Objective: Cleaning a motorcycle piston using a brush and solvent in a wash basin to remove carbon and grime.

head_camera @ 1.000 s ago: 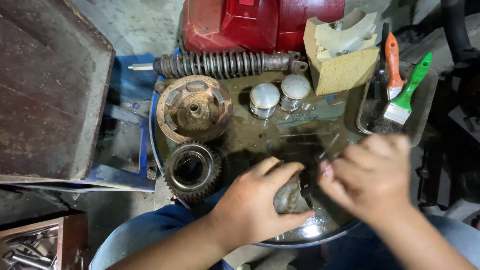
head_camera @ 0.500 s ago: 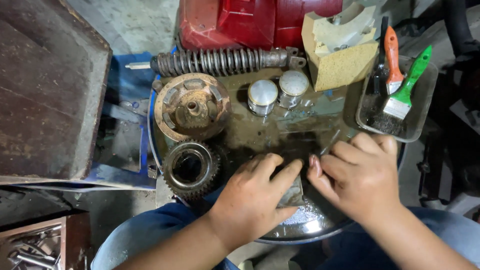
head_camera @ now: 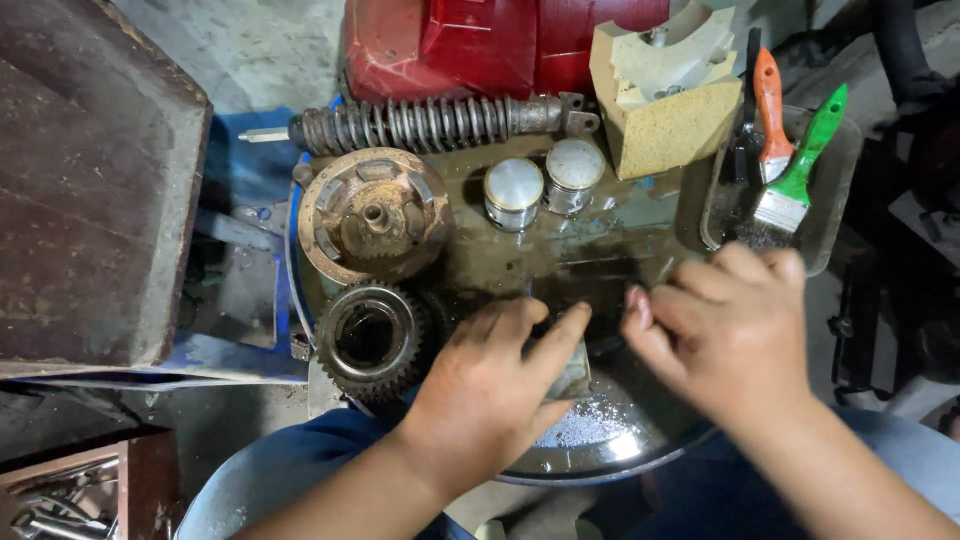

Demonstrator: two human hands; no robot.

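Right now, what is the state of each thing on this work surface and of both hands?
left hand: fingers pressed on a small grey part, which is mostly covered
right hand: curled, fingertips down, contents hidden
toothed gear: lying flat, greasy
round hub: lying flat, rusty
coil spring shock absorber: lying on its side
two pistons: standing upright, side by side
green-handled brush: bristles down in grey tray

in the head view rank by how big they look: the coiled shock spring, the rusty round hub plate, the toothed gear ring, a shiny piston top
1. coiled shock spring, longest
2. rusty round hub plate
3. toothed gear ring
4. shiny piston top
Spring against plate is unsure: longer, but far thinner.
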